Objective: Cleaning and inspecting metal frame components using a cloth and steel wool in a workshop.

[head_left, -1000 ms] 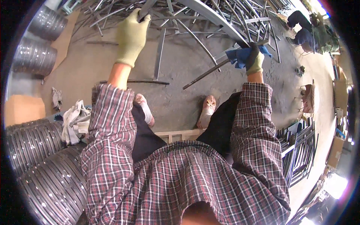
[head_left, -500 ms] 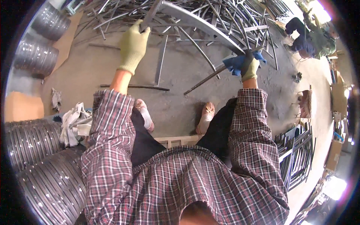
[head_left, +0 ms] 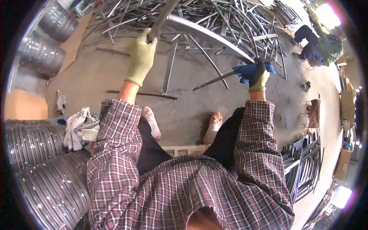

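Note:
My left hand point(head_left: 141, 59), in a pale yellow-green knit glove, is closed round the end of a dark metal bar point(head_left: 164, 18) that slants up out of view. Close behind that bar, a long grey metal bar point(head_left: 211, 34) slopes down to my right hand; the two look like parts of one angled piece, but their joint is not shown. My right hand point(head_left: 260, 79), gloved with a darkened finger side, is closed on a blue cloth point(head_left: 243, 73) at the grey bar's lower end. The hand partly hides the cloth and the bar's end.
Tangled metal strips point(head_left: 230, 17) lie heaped on the floor ahead. Coils of dark strip point(head_left: 53, 191) stand at my left, below a white cloth point(head_left: 80, 128). At right are a rack of bars point(head_left: 303, 168), a small chair point(head_left: 313, 113) and a crouching person point(head_left: 326, 46).
The dark bar's upper part has swung to the right and now crosses in front of the grey bar's upper end. Both hands keep their grip; the whole view has shifted slightly.

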A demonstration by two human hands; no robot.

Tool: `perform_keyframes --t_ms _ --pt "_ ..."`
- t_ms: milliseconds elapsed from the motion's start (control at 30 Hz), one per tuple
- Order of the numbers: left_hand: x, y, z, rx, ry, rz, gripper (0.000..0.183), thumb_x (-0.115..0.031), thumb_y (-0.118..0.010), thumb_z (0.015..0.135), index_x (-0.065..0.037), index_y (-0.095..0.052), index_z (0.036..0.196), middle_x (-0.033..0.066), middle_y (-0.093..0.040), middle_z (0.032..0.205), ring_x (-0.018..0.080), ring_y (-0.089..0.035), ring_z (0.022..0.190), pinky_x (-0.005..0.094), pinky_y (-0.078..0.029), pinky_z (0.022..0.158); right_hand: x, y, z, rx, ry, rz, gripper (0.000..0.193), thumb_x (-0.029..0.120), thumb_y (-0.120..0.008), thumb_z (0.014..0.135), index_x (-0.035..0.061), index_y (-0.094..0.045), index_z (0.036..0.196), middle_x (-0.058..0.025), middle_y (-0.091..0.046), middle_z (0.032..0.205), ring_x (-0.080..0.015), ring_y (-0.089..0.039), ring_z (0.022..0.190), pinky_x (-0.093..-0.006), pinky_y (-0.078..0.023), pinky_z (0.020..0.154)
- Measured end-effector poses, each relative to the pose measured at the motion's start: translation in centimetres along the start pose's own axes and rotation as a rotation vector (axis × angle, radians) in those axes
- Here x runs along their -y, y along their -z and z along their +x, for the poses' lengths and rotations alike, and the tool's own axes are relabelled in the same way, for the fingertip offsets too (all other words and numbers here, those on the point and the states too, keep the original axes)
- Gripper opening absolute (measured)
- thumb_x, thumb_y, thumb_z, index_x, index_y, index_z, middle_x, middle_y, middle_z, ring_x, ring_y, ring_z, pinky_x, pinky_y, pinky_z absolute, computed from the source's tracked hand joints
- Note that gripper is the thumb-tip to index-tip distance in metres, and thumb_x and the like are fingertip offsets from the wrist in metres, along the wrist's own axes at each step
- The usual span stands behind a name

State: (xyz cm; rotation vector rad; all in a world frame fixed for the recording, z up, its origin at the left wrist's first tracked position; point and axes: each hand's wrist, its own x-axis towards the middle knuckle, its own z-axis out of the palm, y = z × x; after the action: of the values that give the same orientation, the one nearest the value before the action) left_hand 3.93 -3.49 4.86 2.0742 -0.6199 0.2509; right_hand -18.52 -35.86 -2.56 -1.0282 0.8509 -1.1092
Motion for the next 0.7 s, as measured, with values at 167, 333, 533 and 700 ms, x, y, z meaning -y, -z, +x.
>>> perform_keyframes --t_ms 167,333,533,700 --pt "-1.0 -0.6 -1.4 -0.031 -0.188 -0.147 0.019 -0.01 -0.066 0.083 -0.005 -0.064 0.102 0.0207 -0.062 0.075 0.0327 -0.061 0.067 0.0376 -0.047 0.064 -1.6 1.8 2.5 -0.016 0.047 0.238 0.017 0.011 -0.072 0.075 0.006 -0.058 0.085 -0.0016 -0.056 0.076 -0.0153 -0.052 0.063 -0.0323 -0.045 0.06" --pt "1.4 -0.6 -1.7 -0.053 -0.205 -0.026 0.028 -0.01 -0.065 0.084 -0.003 -0.063 0.112 0.0194 -0.064 0.083 0.0318 -0.064 0.073 0.0396 -0.047 0.064 0.0 -0.6 -0.3 -0.029 0.068 0.184 0.014 0.009 -0.069 0.078 0.0038 -0.058 0.085 -0.0038 -0.057 0.076 -0.0181 -0.056 0.064 -0.0368 -0.05 0.063" --pt "0.4 -1.6 -0.2 0.094 -0.061 -0.019 0.024 -0.013 -0.064 0.086 -0.006 -0.062 0.109 0.0189 -0.062 0.076 0.0318 -0.061 0.065 0.0396 -0.045 0.06 -1.2 1.4 2.6 -0.03 0.103 -0.018 0.021 0.016 -0.075 0.076 0.0004 -0.063 0.084 -0.0044 -0.06 0.078 -0.0148 -0.053 0.067 -0.0305 -0.044 0.062" --pt "-1.0 -1.2 -0.2 0.01 -0.211 -0.007 0.022 -0.012 -0.063 0.086 -0.005 -0.062 0.107 0.0196 -0.062 0.076 0.0334 -0.061 0.067 0.0403 -0.045 0.06 -1.9 2.2 3.5 -0.031 0.003 0.074 0.023 0.02 -0.073 0.074 0.0008 -0.063 0.082 -0.0038 -0.059 0.079 -0.0146 -0.052 0.07 -0.0307 -0.043 0.066"
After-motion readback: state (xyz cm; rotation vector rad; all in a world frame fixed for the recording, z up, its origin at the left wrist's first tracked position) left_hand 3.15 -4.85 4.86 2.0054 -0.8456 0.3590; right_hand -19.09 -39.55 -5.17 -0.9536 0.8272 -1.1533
